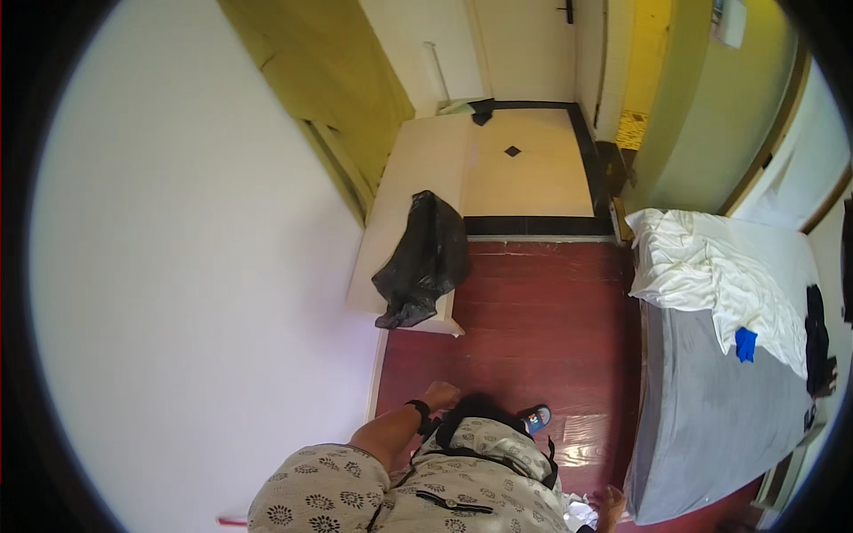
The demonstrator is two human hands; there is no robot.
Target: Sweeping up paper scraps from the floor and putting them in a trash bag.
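Note:
My left hand [442, 396], with a black band at the wrist, hangs in front of my body above the red floor. Its fingers look curled in, and nothing shows in them. At the lower edge, my right hand [609, 507] is beside the grey mattress. A crumpled white thing [582, 513] shows right next to it; whether the hand grips it I cannot make out. Farther ahead, a black plastic bag [426, 258] is draped over the near end of a low white bench [418, 160], well beyond my left hand.
On the right stands a bed with a grey mattress [702, 417], a rumpled white sheet [702, 258] and a small blue cloth [745, 345]. An olive curtain [329, 62] hangs at the left wall. A raised tiled area [533, 178] leads to a white door [524, 44].

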